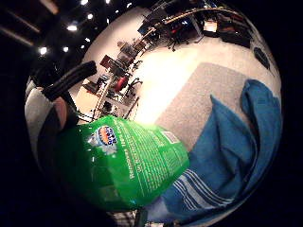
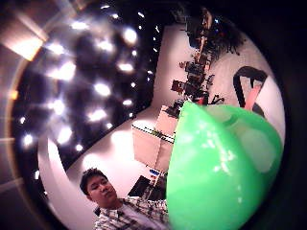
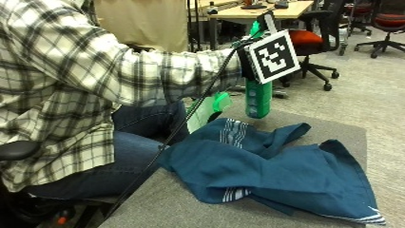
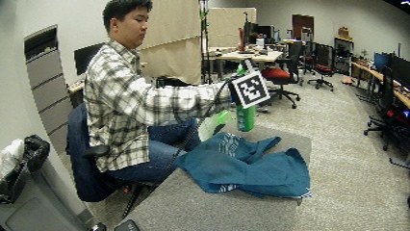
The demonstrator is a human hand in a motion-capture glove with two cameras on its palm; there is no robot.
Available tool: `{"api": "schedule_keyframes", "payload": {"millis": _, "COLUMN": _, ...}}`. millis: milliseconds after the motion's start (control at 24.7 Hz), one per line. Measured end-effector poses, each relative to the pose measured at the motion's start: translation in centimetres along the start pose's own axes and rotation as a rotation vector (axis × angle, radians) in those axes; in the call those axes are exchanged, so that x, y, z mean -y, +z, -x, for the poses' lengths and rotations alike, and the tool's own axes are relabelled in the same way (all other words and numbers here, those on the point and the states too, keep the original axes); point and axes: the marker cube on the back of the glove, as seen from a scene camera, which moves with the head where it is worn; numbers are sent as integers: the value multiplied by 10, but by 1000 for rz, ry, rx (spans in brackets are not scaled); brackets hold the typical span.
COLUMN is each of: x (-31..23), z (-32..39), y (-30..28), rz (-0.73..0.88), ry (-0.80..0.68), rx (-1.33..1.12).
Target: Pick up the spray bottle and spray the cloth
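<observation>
One green spray bottle (image 3: 258,97) hangs upright in the outside view, lifted clear of the grey table (image 3: 190,209) and hovering over the far edge of the blue cloth (image 3: 278,171). The cloth lies rumpled across the table, one corner reaching the table's near right edge; bare grey surface shows in front of it and along the far side. The right hand (image 3: 244,59) is raised at the end of an outstretched plaid sleeve (image 3: 164,71), mostly hidden behind the marker, gripping the bottle near its top. A second pale green object sits low beside the sleeve; I cannot tell what it is.

In the wide outside view, the person sits in a chair at the table's left side, arm reaching forward, the bottle (image 4: 245,118) above the cloth (image 4: 249,168). Open carpet lies beyond the table's far edge.

From the little-finger side palm view, the bottle's labelled green body (image 1: 128,161) fills the lower part, close to the palm, with the striped cloth (image 1: 227,156) and grey table (image 1: 199,104) beneath.

From the thumb side palm view, the bottle's green shoulder (image 2: 216,172) crowds the frame.
</observation>
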Motion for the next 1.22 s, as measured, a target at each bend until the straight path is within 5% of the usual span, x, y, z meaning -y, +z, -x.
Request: {"api": "schedule_keyframes", "payload": {"millis": 1215, "x": 18, "z": -53, "y": 30, "rz": 13, "ry": 29, "rx": 3}}
